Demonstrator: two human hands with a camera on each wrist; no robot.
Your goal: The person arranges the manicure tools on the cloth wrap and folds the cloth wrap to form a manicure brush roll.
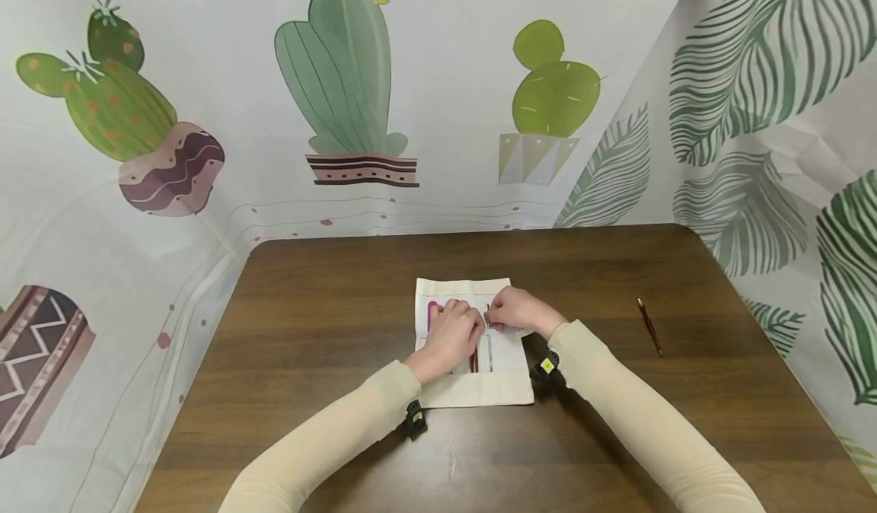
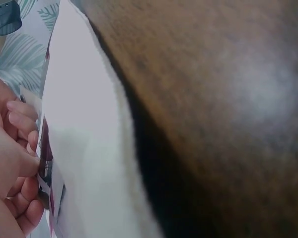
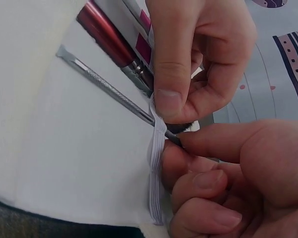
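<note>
A cream fabric case [image 1: 476, 395] lies unfolded on the table, with a white elastic band [image 3: 156, 178] across its inside. A slim metal rod with a knurled grip and flattened end [image 3: 109, 89] passes under this band. My right hand [image 1: 515, 309] pinches the rod's far end between thumb and finger. Beside it, my left hand [image 1: 452, 334] pinches the band between thumb and fingertip [image 3: 169, 101]. A red-handled brush [image 3: 107, 34] sits under the band next to the rod, its bristles partly hidden by the left hand. A magenta item [image 1: 432, 311] shows at the case's left.
On the wooden table [image 1: 315, 323], a slim brown tool [image 1: 649, 326] lies to the right of the case. Black wrist cameras [image 1: 546, 366] are strapped at both cuffs. A printed cloth with cacti [image 1: 452, 117] hangs behind the table.
</note>
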